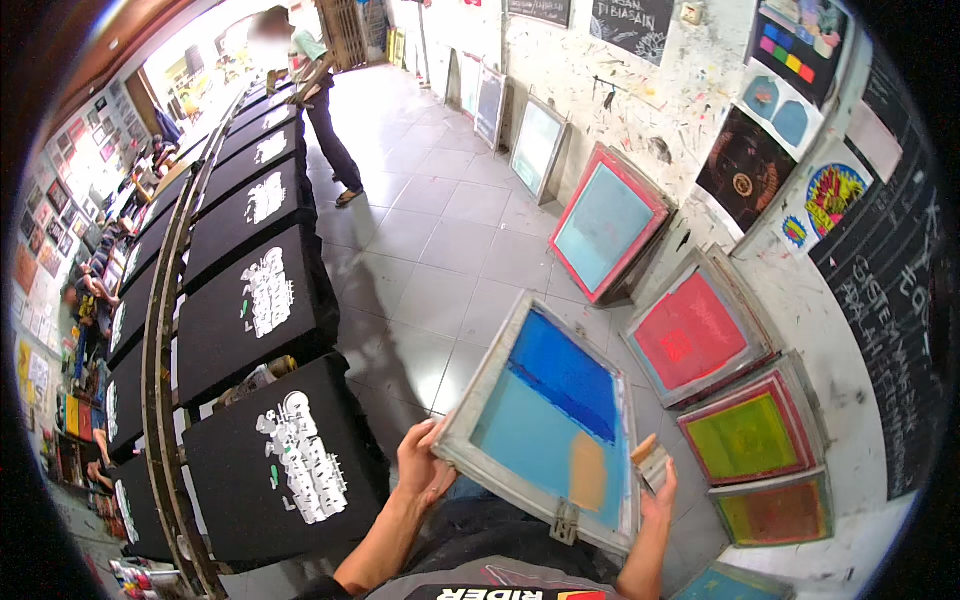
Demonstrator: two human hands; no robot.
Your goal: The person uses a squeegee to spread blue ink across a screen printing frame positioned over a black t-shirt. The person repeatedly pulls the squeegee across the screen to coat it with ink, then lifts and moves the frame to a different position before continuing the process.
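A screen-printing frame (520,425) is tilted in front of my body, its pale grey border around light blue mesh. A band of dark blue ink (572,370) covers the upper part of the mesh, and a tan patch (587,470) shows low on the right. My left hand (424,468) is closed on the frame's left corner. Beside its right edge, my right hand (657,492) grips a small squeegee (650,460) with a wooden edge; whether this hand also touches the frame is hidden. A metal clip (565,522) sits on the frame's near edge.
A long row of black shirts (225,455) with white prints lies on boards at left, along a metal rail (160,330). Several framed screens (610,225) lean against the right wall. Another person (320,110) stands at the far end of the tiled aisle (400,260).
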